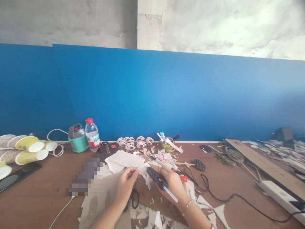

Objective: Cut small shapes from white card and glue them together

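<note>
In the head view my left hand (pixel 126 184) pinches a small white paper piece (pixel 143 169) between thumb and fingers. My right hand (pixel 172 183) is wrapped round a black hot glue gun (pixel 157 178), with a whitish glue stick (pixel 171 194) jutting from its rear. The nozzle end is at the paper piece; I cannot tell whether it touches. Under my hands lie cardboard and white paper scraps (pixel 154 219). Black scissors (pixel 134 198) rest beside my left wrist, partly hidden by it. White paper sheets (pixel 124 159) lie just beyond my left hand.
Several white cut-out shapes (pixel 130 146) stand near the blue partition (pixel 152 95). A water bottle (pixel 92 135), a teal-and-grey container (pixel 77 140) and paper cups (pixel 30 144) are at left. A black cord (pixel 228 197) runs toward a white power strip (pixel 278 197) at right.
</note>
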`<state>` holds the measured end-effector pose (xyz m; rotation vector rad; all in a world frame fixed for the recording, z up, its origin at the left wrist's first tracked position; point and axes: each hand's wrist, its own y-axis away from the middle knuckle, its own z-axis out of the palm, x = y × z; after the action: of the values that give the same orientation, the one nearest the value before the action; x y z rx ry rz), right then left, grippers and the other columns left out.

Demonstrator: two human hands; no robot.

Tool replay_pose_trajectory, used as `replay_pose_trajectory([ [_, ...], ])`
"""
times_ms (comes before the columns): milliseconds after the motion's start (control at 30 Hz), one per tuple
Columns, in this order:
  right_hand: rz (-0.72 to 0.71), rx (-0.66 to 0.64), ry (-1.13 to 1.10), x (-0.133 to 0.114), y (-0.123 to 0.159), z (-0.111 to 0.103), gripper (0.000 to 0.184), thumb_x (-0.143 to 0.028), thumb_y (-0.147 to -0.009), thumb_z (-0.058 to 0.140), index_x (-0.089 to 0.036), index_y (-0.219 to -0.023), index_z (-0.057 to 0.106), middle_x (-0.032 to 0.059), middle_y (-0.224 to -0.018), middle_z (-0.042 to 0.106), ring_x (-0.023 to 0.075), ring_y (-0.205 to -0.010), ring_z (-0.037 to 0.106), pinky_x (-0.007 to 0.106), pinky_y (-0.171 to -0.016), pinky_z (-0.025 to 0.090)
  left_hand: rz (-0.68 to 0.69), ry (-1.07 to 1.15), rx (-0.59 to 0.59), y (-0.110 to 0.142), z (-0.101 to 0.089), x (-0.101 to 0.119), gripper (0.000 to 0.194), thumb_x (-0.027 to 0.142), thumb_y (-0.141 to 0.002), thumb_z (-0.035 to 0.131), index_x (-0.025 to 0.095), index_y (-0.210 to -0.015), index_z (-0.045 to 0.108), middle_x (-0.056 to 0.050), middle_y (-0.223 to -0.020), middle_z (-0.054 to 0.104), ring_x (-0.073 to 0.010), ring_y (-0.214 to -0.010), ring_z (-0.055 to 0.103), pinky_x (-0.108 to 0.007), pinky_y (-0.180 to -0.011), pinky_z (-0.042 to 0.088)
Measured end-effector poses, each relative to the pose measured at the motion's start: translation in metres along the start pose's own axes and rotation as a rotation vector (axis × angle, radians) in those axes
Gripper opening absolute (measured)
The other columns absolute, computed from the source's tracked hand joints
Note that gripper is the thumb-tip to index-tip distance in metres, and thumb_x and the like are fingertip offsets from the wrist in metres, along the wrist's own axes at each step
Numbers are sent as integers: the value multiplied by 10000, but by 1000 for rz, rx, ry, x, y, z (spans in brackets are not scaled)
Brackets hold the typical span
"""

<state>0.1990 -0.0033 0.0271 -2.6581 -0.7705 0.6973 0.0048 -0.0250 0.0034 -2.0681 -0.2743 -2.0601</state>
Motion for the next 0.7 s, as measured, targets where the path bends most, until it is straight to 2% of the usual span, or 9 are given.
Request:
replay_pose_trajectory([
  [400, 13, -3, 18, 3, -1, 1, 72, -139, -652, 551, -203, -654, 516, 12, -710, 584, 152, -594, 558, 226, -510, 315, 108, -72, 30, 4, 0, 6, 304, 476, -715, 613, 180, -753, 674, -55, -775, 709, -248, -779, 641, -304, -703, 486],
  [533, 11, -26, 71, 4, -1, -1, 93, -108, -656, 532, -199, -673, 542, 18, -718, 611, 155, -582, 564, 238, -498, 282, 256, -206, 58, 5, -1, 4, 266, 451, -753, 585, 205, -756, 686, -57, -793, 682, -247, -817, 619, -322, -762, 471],
  [700, -17, -34, 152, 2, 1, -9, 190, -124, -642, 554, -229, -795, 596, 19, -714, 649, 185, -600, 572, 258, -517, 250, 450, -337, 126, 6, -2, -1, 225, 419, -776, 564, 236, -741, 691, -68, -775, 650, -257, -835, 596, -356, -805, 448],
])
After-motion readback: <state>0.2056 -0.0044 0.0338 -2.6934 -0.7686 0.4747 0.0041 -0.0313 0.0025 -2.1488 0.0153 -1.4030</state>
